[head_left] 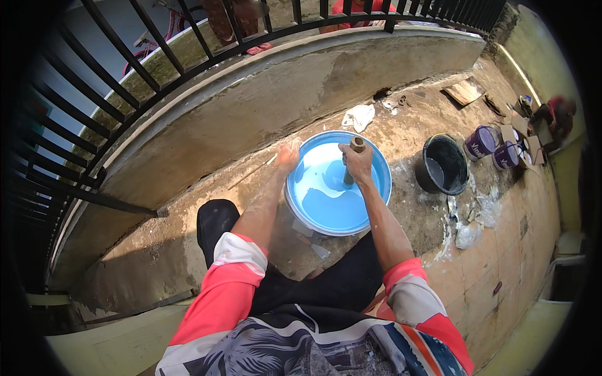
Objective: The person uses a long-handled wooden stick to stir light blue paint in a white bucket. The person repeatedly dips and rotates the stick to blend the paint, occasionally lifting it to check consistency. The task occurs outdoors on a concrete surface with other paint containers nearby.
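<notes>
Between my knees stands a round bucket [389, 182] of light blue liquid paint [332, 210]. Upright in the paint is a thick brown stick [357, 144], its lower end hidden below the surface. My right hand [359, 165] is wrapped round the stick near its top, over the right half of the bucket. At the bucket's upper left rim, my left hand [288, 155] holds the edge; its fingertips are hard to make out. A small scraper-like blade [321, 252] lies on the ground by the bucket's near side.
A black bucket [426, 177] stands to the right, with purple pails [480, 143] beyond. Crumpled clear plastic [489, 210] and white splashes lie near it. A white cloth [359, 117] lies behind my bucket. A low wall [251, 106] with black railing bounds the left; another person [558, 119] is far right.
</notes>
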Demonstrator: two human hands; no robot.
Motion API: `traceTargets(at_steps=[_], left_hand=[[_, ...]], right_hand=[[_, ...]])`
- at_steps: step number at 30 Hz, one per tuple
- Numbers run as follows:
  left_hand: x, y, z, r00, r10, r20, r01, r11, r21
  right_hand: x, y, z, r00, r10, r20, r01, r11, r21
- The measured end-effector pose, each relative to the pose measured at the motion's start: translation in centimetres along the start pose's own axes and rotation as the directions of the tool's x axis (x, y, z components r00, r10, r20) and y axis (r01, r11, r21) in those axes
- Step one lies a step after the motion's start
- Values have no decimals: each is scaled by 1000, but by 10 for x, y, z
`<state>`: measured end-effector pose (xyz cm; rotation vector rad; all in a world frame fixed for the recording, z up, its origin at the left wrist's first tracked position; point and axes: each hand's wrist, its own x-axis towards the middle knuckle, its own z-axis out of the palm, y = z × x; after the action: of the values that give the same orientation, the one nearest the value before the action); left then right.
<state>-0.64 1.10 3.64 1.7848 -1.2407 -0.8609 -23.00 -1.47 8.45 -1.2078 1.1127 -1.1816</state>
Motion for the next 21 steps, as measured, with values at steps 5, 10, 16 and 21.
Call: traceTargets(at_steps=[5,10,16,21], left_hand=[[-5,7,-5,997,41,-68,-43,999,-17],[3,5,-6,1000,1,6,-1,1000,-23],[-3,10,-1,998,61,21,-57,986,-156],[2,0,-5,989,-72,132,90,987,-133]], right_hand=[[-18,-2,40,994,6,-111,9,991,131],[21,10,62,927,-213,-308,240,969,53],[20,13,-5,848,-322,-421,288,947,-144],[-40,-18,-13,877,-73,-474,48,997,-63]])
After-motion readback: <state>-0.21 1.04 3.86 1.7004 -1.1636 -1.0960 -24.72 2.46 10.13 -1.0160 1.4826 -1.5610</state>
